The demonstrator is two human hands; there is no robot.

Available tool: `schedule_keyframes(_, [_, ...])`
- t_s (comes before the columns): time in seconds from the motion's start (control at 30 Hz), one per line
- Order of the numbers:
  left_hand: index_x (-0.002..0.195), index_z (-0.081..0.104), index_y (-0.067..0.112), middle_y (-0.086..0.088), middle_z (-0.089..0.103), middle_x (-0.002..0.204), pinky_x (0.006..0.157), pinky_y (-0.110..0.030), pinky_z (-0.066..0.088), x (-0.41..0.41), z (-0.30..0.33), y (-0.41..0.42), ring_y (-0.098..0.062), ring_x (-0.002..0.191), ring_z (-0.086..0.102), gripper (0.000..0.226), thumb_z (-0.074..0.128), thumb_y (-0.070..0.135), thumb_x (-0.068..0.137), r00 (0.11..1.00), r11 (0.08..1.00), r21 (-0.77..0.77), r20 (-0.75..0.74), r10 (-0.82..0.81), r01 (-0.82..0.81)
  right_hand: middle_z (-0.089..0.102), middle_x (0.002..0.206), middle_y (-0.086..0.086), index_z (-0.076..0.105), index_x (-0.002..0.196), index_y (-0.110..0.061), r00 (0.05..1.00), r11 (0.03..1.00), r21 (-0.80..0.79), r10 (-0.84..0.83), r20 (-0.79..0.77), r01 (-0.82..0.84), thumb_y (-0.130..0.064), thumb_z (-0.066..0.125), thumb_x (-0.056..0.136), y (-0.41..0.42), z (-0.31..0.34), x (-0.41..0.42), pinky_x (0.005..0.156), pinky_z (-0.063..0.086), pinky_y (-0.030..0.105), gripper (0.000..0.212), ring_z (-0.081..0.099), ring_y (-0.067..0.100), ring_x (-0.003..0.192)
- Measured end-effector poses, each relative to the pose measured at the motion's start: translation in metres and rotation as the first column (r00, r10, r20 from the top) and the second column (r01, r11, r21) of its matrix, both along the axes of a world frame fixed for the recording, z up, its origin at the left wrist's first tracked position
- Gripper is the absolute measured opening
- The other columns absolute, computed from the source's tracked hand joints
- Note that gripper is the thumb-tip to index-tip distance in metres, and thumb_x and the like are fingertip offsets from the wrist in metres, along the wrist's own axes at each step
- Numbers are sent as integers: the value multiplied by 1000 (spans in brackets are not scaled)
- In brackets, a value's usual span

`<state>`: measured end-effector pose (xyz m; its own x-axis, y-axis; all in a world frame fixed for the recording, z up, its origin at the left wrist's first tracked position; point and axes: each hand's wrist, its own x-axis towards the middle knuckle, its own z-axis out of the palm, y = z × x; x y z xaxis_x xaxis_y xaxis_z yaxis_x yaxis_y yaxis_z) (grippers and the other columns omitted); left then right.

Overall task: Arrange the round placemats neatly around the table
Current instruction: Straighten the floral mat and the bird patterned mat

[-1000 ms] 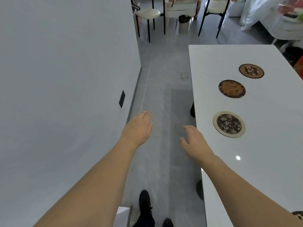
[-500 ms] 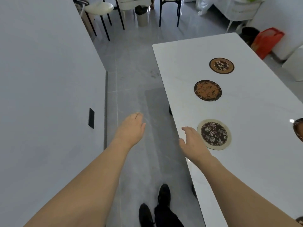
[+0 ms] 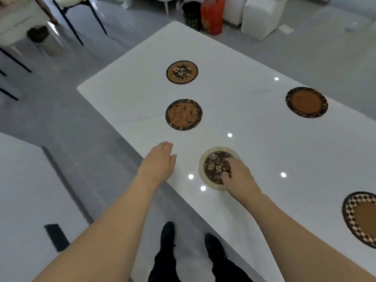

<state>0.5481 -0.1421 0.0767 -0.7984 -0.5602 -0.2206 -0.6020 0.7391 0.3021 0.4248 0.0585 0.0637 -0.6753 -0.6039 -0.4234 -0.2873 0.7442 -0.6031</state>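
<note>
Several round placemats lie on the white table [image 3: 254,139]. Nearest is a cream-rimmed floral placemat [image 3: 213,165]; my right hand [image 3: 238,176] rests on its right side, fingers pressed on it. My left hand [image 3: 157,163] hovers open over the table's near edge, left of that mat and touching nothing. Further along the same edge lie an orange dark-rimmed placemat [image 3: 183,114] and an orange floral-centred placemat [image 3: 182,72]. On the far side sit a brown placemat with a patterned rim [image 3: 306,102] and a checker-rimmed placemat [image 3: 360,216], cut off by the frame.
A white wall [image 3: 24,190] with a black socket [image 3: 57,237] stands on my left, a grey floor aisle between it and the table. Black-legged chairs [image 3: 67,15], a small bin [image 3: 43,40], a red bag [image 3: 212,15] and white boxes [image 3: 262,17] stand beyond the table.
I have turned right towards the table. My right hand moved from the table's edge onto the cream-rimmed floral placemat. My left hand came over the table's edge.
</note>
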Motion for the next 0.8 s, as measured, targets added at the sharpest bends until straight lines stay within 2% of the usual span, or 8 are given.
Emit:
schedule_keyframes(0.13, [139,40,8,-8,44,143,99,-37,39,-52,-7,-1,-25,126,44,43,39,27,100,972,972,22,-7,-236,236,46,138,10,42,135,-7,971,970,33,-241,3,241,-15,44,92,19,-4,2,104,34,32,44,43,25,125])
schedule_keyframes(0.3, [133,46,7,-9,49,138,96,-37,42,-92,-21,6,-26,122,48,39,42,25,98,865,863,48,-20,-502,502,31,152,7,30,145,-10,859,861,44,-508,59,507,-22,43,96,33,-16,25,114,24,33,52,30,22,139])
schedule_keyframes(0.47, [129,49,8,-9,49,135,95,-38,44,-114,-57,7,-28,117,50,39,42,28,97,797,794,72,-12,-604,603,33,149,6,30,146,-14,710,718,14,-690,139,695,-25,41,95,27,-37,20,105,33,32,53,41,21,130])
schedule_keyframes(0.57, [119,52,10,-11,53,114,82,-43,51,-120,-95,7,-29,98,51,39,37,35,92,813,813,33,23,-582,581,41,141,5,36,142,-15,638,650,30,-753,161,759,-26,41,94,15,-66,1,100,35,30,50,45,20,124])
schedule_keyframes(0.63, [124,50,13,-11,54,103,73,-42,50,-116,-118,11,-29,88,52,40,41,35,91,852,851,-37,4,-524,523,47,133,6,45,135,-14,679,680,29,-733,42,732,-26,42,93,5,-87,-11,100,39,33,44,48,23,118])
schedule_keyframes(0.7, [127,50,16,-10,55,100,74,-40,45,-108,-132,14,-27,85,51,40,46,34,92,876,876,-104,-58,-478,471,54,119,7,54,125,-14,753,767,27,-622,-214,641,-25,44,92,-5,-107,-15,92,43,36,36,52,27,105])
schedule_keyframes(0.73, [127,51,17,-8,55,100,75,-39,42,-105,-137,14,-26,85,50,39,47,34,92,881,883,-124,-91,-465,453,56,112,7,57,120,-16,760,799,37,-555,-339,600,-26,46,91,-10,-117,-13,85,43,37,33,53,28,96])
schedule_keyframes(0.8, [127,52,19,-7,53,101,78,-38,39,-105,-144,14,-24,86,48,39,48,33,91,878,886,-135,-127,-460,445,57,102,4,58,114,-18,707,805,33,-501,-500,593,-28,48,88,-17,-132,-7,77,43,38,29,53,27,85])
